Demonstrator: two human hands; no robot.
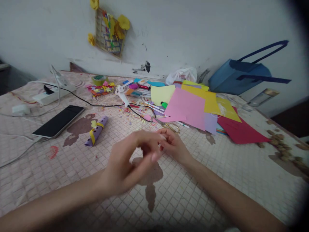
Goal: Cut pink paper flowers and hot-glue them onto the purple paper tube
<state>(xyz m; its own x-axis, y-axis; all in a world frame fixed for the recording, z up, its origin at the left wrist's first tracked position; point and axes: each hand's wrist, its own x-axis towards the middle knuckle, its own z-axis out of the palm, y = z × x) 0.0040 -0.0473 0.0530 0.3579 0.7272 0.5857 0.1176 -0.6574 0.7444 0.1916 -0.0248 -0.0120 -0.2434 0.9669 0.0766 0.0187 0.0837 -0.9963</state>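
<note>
My left hand is raised over the middle of the tablecloth, slightly blurred, with its fingers curved and its thumb apart from the index finger. Nothing shows in it. Its fingertips overlap those of my right hand, whose thumb and fingers are pressed together in a pinch. Whatever they hold, if anything, is too small or hidden. Just beyond the right hand are gold-handled scissors, partly covered by a pink paper strip. A purple paper roll with yellow bands and a small yellow flower lies left of my hands.
A white glue gun with a black cord lies behind my hands. Coloured paper sheets are heaped at right, near a blue bag and glass jar. A phone and power strip occupy the left; paper scraps lie farther back.
</note>
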